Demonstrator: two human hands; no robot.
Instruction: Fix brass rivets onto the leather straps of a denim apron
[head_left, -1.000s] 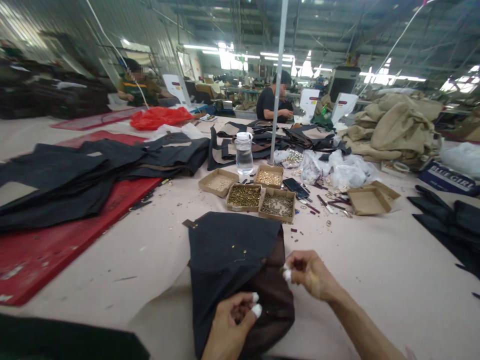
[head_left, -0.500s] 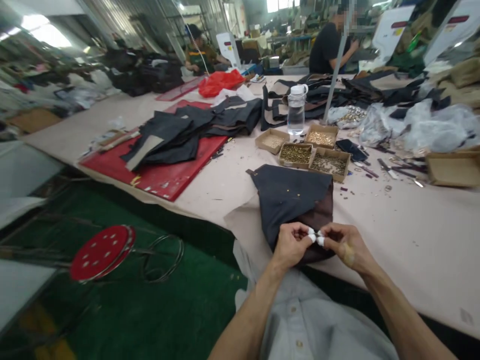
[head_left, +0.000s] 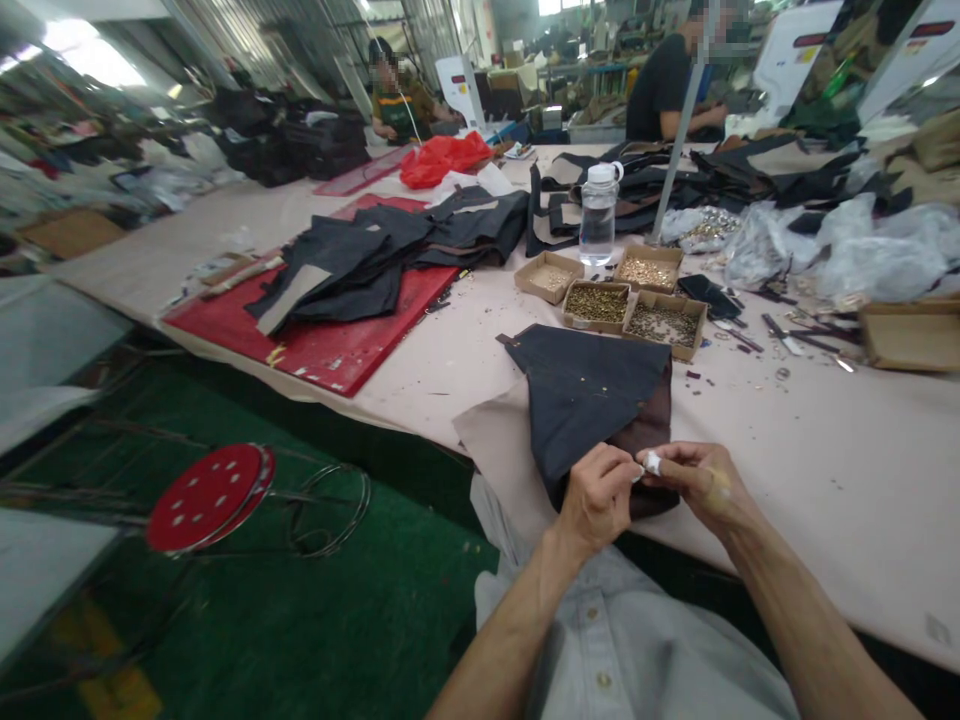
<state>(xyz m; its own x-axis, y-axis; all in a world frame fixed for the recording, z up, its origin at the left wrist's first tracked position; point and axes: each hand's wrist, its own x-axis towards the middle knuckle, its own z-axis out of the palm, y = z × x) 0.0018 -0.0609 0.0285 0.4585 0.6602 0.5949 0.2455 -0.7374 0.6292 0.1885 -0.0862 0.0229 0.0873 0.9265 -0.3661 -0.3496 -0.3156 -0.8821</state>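
My left hand (head_left: 602,495) and my right hand (head_left: 701,482) meet fingertip to fingertip over the near edge of a dark navy fabric piece (head_left: 592,385) with a brown underside (head_left: 651,425). Both are closed in a pinch, with white wraps on the fingertips. Whatever sits between the fingers is too small and covered to name. A few tiny metal-coloured bits (head_left: 604,379) show on the navy cloth. Beyond the fabric stand small cardboard boxes: one of brass-coloured pieces (head_left: 596,303), one of darker pieces (head_left: 664,325), one of gold pieces (head_left: 649,268) and one of pale pieces (head_left: 549,276).
A water bottle (head_left: 598,215) stands behind the boxes, near a metal pole (head_left: 679,150). Stacked dark fabric (head_left: 330,265) lies on a red board (head_left: 337,365) at left. Tools (head_left: 784,335) and plastic bags (head_left: 862,250) are at right. A red stool (head_left: 210,500) stands below. Two people work further back.
My left hand has rolled so that its back faces up more, and its white fingertip wraps are now mostly hidden. The right hand stays close by, still pinching. The view has shifted slightly.
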